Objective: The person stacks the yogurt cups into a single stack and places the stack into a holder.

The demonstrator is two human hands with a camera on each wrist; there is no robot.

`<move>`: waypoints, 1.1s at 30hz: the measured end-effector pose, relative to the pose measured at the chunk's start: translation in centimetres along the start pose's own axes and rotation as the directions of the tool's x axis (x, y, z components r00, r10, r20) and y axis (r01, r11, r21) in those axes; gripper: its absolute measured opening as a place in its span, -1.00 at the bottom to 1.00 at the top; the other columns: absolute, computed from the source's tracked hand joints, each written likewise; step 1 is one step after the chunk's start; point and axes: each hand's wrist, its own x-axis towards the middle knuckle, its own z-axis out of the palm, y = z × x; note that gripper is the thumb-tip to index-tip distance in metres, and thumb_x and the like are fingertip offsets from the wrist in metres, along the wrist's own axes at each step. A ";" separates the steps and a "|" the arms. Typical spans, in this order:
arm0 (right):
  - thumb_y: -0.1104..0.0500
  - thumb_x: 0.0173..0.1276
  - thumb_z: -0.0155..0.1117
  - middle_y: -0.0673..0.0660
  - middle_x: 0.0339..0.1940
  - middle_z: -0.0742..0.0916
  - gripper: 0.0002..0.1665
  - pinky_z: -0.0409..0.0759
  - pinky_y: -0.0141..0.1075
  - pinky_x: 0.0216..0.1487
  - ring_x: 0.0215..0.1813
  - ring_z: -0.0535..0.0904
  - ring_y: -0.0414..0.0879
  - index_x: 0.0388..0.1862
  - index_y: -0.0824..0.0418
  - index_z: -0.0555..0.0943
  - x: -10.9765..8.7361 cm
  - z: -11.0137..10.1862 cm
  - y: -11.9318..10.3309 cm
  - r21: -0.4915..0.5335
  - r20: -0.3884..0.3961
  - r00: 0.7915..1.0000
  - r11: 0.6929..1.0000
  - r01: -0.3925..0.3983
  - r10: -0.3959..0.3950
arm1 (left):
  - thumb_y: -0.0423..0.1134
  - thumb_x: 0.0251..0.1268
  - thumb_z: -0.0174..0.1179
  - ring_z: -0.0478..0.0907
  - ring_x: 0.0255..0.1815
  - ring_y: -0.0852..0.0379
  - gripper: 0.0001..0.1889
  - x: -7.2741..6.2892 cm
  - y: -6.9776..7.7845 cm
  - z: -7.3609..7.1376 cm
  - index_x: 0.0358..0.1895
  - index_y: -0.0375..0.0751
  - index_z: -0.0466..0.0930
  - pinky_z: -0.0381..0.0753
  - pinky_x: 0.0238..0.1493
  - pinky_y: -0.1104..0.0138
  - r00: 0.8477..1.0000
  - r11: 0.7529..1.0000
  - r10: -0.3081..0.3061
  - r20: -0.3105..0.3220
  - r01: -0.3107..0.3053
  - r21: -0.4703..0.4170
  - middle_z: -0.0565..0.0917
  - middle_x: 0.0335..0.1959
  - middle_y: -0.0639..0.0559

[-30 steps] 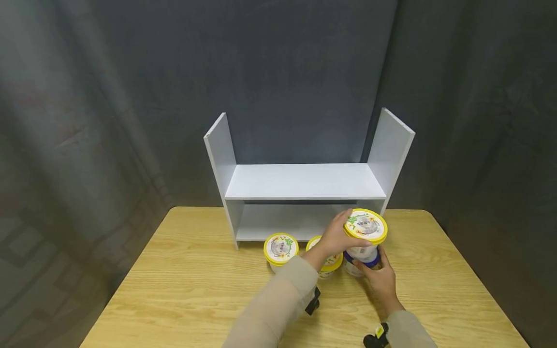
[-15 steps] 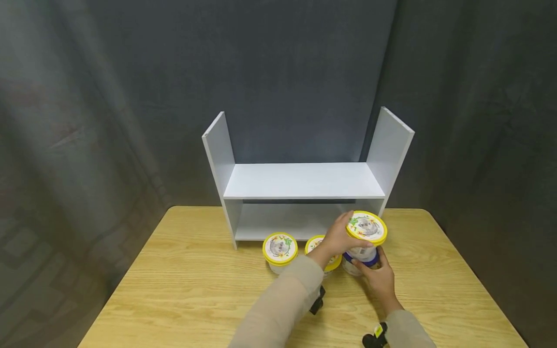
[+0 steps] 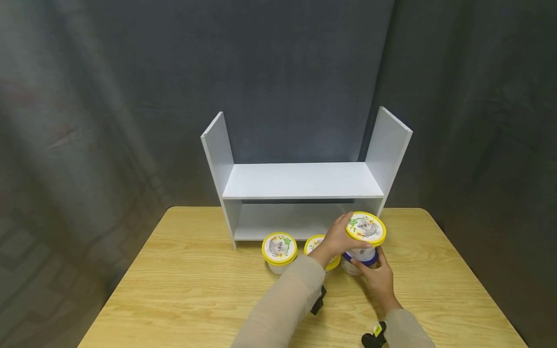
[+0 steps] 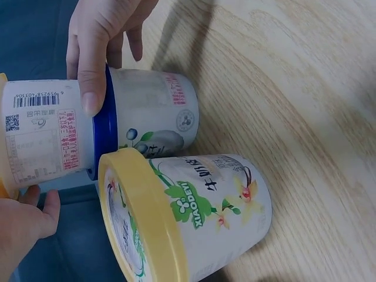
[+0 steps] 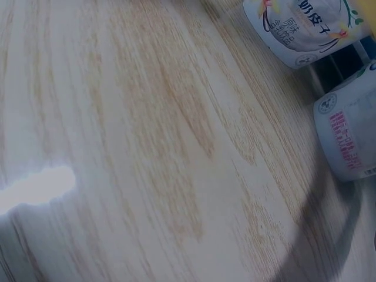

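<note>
In the head view a paper tub with a yellow lid (image 3: 367,228) stands upright on top of a tub with a blue lid (image 4: 155,100). My left hand (image 3: 336,240) grips the upper tub from the left, fingers and thumb around its lid and side. Lower down, my right hand (image 3: 379,279) holds the blue-lidded tub at its lid, as the left wrist view also shows. The upper tub's base meets the blue lid there. Beside this stack is another yellow-lidded tub (image 4: 220,214), partly behind my left hand in the head view.
Another yellow-lidded tub (image 3: 279,249) stands to the left on the wooden table (image 3: 174,285). Behind the tubs rises a white two-level shelf (image 3: 300,181) with tall side panels. A dark curtain (image 3: 296,82) hangs at the back.
The upper yellow-lidded tub has come down very slightly toward the blue lid, my left hand with it. Both hands keep their holds.
</note>
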 end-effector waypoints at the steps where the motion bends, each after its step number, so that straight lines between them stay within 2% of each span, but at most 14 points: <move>1: 0.11 -0.02 0.36 0.30 0.22 0.29 0.07 0.30 -0.42 0.00 0.18 0.21 0.08 0.37 0.06 -0.09 0.0 0.0 0.0 -0.008 -0.002 1.000 1.000 -0.002 0.002 | 0.04 -0.37 0.41 0.18 0.17 0.18 0.00 0.0 0.0 0.0 0.29 0.10 0.05 0.21 0.13 0.29 1.000 1.000 0.003 -0.001 -0.003 0.002 0.17 0.24 0.18; 4: 0.07 -0.02 0.36 0.28 0.22 0.28 0.09 0.27 -0.24 0.06 0.19 0.20 0.08 0.37 0.05 -0.10 0.1 -0.1 0.2 -0.030 -0.002 1.000 1.000 -0.009 0.009 | 0.03 -0.39 0.42 0.18 0.17 0.18 0.01 0.1 0.0 0.1 0.30 0.10 0.04 0.20 0.13 0.29 1.000 1.000 0.011 -0.004 -0.011 0.009 0.17 0.24 0.17; 8: 0.04 -0.03 0.36 0.28 0.22 0.29 0.09 0.29 -0.25 0.04 0.19 0.21 0.07 0.37 0.06 -0.09 0.0 -0.1 0.5 -0.051 -0.003 1.000 0.999 -0.015 0.015 | 0.05 -0.40 0.42 0.14 0.21 0.14 0.04 -0.1 -0.1 0.2 0.30 0.12 0.01 0.18 0.15 0.26 1.000 1.000 -0.005 -0.006 0.005 0.007 0.13 0.26 0.18; 13: 0.04 -0.02 0.35 0.33 0.22 0.28 0.09 0.26 -0.14 0.08 0.19 0.19 0.12 0.37 0.11 -0.11 -0.3 0.1 0.8 -0.068 -0.001 1.000 0.998 -0.007 0.007 | 0.06 -0.40 0.42 0.09 0.24 0.11 0.07 -0.6 -0.3 0.2 0.32 0.15 -0.04 0.16 0.17 0.19 0.999 0.999 -0.033 -0.015 0.032 -0.016 0.08 0.29 0.18; 19: 0.07 0.01 0.33 0.34 0.22 0.27 0.07 0.29 -0.26 0.04 0.19 0.20 0.11 0.36 0.13 -0.11 -0.5 0.3 1.0 -0.078 -0.003 1.000 0.997 0.001 -0.001 | 0.04 -0.39 0.42 0.08 0.25 0.08 0.07 -1.6 -0.3 -0.3 0.32 0.13 -0.04 0.16 0.16 0.13 0.999 0.998 -0.030 -0.017 0.029 -0.060 0.07 0.29 0.17; 25: 0.06 0.02 0.32 0.36 0.23 0.24 0.09 0.24 -0.09 0.11 0.21 0.16 0.15 0.36 0.16 -0.15 -0.4 0.1 0.5 -0.068 0.005 1.000 0.998 0.000 0.000 | 0.10 -0.37 0.39 0.06 0.26 0.09 0.05 -2.8 -0.9 -1.2 0.31 0.18 -0.05 0.18 0.14 0.09 0.999 0.998 -0.040 -0.024 0.039 -0.040 0.05 0.30 0.21; 29: 0.09 0.01 0.33 0.37 0.25 0.19 0.10 0.20 -0.06 0.13 0.23 0.12 0.16 0.36 0.15 -0.17 -0.3 -0.1 -0.1 -0.047 0.008 1.000 0.999 -0.008 0.009 | 0.14 -0.35 0.36 0.06 0.26 0.09 0.03 -3.6 -1.6 -2.1 0.32 0.19 -0.06 0.20 0.13 0.10 0.998 0.999 -0.044 -0.045 0.043 -0.032 0.05 0.30 0.21; 33: 0.11 0.00 0.34 0.37 0.26 0.19 0.11 0.18 -0.05 0.15 0.23 0.12 0.16 0.36 0.16 -0.16 -0.2 -0.1 -0.3 -0.041 0.004 1.000 0.999 -0.007 0.007 | 0.09 -0.30 0.36 0.04 0.26 0.03 0.01 -4.6 -2.4 -3.2 0.32 0.13 -0.05 0.17 0.15 0.06 0.996 0.997 -0.045 -0.075 0.041 -0.058 0.07 0.30 0.11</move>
